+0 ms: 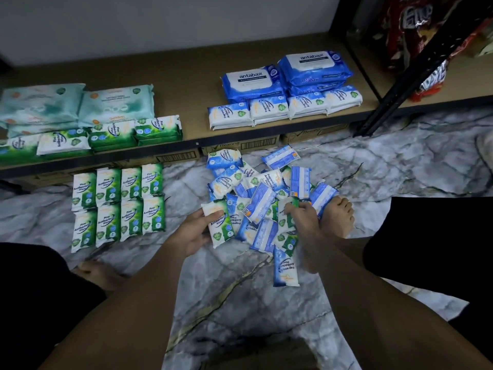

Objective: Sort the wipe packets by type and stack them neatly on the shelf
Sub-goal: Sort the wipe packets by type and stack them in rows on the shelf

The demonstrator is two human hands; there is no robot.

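The left hand [190, 235] grips a green packet [221, 228], and the right hand [304, 220] pinches a second green packet [283, 222] in the floor pile [262, 182].

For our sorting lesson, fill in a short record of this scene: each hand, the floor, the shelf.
Left hand: holds a green pine packet
Right hand: grips a second green packet in the mixed pile
Floor: green rows laid neatly; mixed pile unsorted
Shelf: green stacks left, blue stacks right
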